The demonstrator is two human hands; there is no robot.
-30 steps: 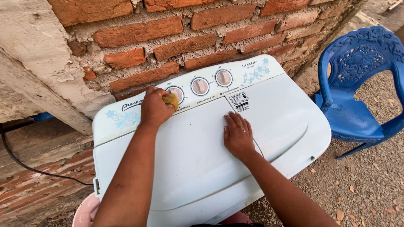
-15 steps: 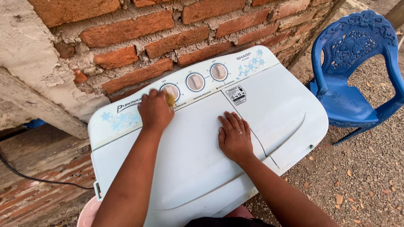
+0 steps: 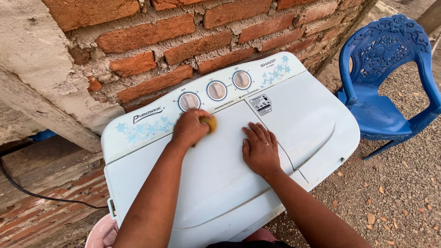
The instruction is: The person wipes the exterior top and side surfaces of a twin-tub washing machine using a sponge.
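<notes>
Left hand (image 3: 189, 128) fingers curled tight around yellow sponge (image 3: 210, 123) (on washing machine lid (image 3: 216, 174)); right hand (image 3: 260, 149) fingers flat, slightly spread.

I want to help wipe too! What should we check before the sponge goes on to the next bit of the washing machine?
1. Sponge held firmly: the left hand is closed around the yellow sponge. Ok.
2. Machine steadied: the right hand lies flat on the lid. Ok.
3. Lids shut: both lie flat. Ok.
4. Dials clear of the sponge: it sits just below them. Ok.
5. Black cable unplugged: its ends are out of view. Cannot tell.
6. Sponge wet enough: cannot tell.
</notes>
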